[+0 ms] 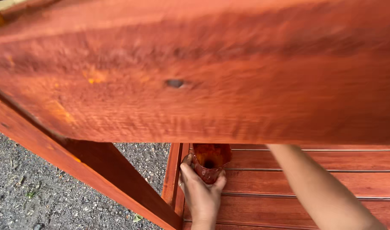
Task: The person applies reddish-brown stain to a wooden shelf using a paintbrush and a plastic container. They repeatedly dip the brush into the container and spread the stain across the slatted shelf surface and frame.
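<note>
The left hand (201, 189) was wrapped around the lower body of a small cut-open container (210, 164), its fingers and thumb closed on either side of it. The container was smeared inside and out with reddish-brown stain, and its open top faced up toward the camera, showing a dark hole at the bottom. It stood on a slatted deck (314, 179) of red-stained boards, close to the deck's left edge and just beside the raised side rail (172, 174) that ran along that edge. The right forearm (318, 187) reached up across the slats from the lower right and vanished behind a broad stained plank (212, 68) that filled the upper part of the view; the right hand itself was hidden there, so whether it was open or closed could not be told. The plank showed a dark knot near its middle. A slanted stained brace (97, 170) crossed the lower left, over grey gravel ground (29, 187).
</note>
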